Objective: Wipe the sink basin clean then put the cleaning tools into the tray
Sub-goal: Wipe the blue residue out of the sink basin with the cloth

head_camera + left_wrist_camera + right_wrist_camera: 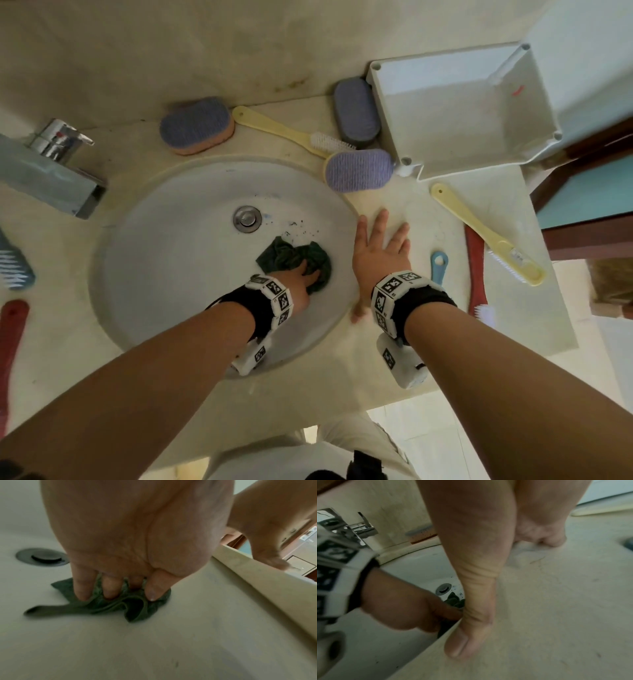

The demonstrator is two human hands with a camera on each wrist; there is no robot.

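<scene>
The white sink basin (171,257) holds a crumpled dark green cloth (291,255) just right of the metal drain (247,218). My left hand (305,274) reaches down into the basin and grips the cloth (133,608), which bunches between the fingers (80,588) and thumb. Dark specks (301,229) lie on the basin beyond the cloth. My right hand (380,246) rests flat on the counter beside the basin with fingers spread; its thumb (465,635) lies on the rim. The white tray (445,113) stands at the back right.
Three purple-topped sponges (197,125) (356,111) (359,169) and a yellow brush (291,132) lie behind the basin. Another yellow brush (486,236), a red brush (476,270) and a blue handle (439,265) lie right of my hand. The faucet (51,171) overhangs the left.
</scene>
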